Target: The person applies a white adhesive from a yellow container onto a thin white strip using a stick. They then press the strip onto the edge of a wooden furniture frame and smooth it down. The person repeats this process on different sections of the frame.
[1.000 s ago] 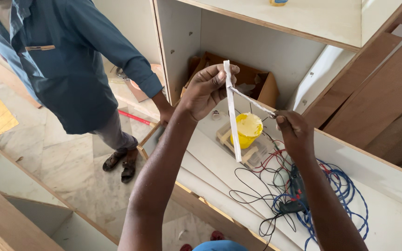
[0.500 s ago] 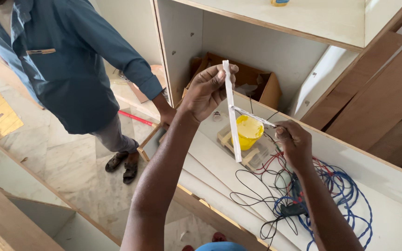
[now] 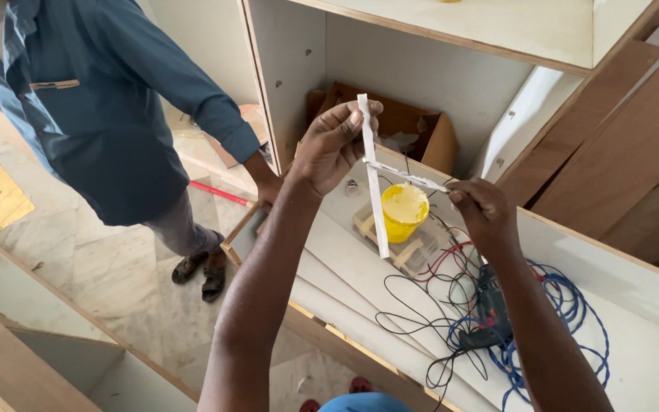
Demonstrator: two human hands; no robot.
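Observation:
My left hand (image 3: 333,145) grips the upper end of a long white strip (image 3: 375,194) that hangs nearly upright above a white board. My right hand (image 3: 482,214) pinches a thin white stick (image 3: 406,177) whose far tip touches the strip near its top. Directly below sits a yellow cup (image 3: 403,212) of pale yellow paste on small wooden blocks (image 3: 409,252).
A person in a blue shirt (image 3: 101,114) stands at the left beside a white cabinet (image 3: 291,84). A tangle of blue, red and black wires (image 3: 543,305) and a dark power tool (image 3: 493,305) lie on the white board (image 3: 634,351). A cardboard box (image 3: 413,126) sits inside the cabinet.
My right hand has moved the stick's tip up along the strip; both hands shifted slightly. The person in blue stays at the left.

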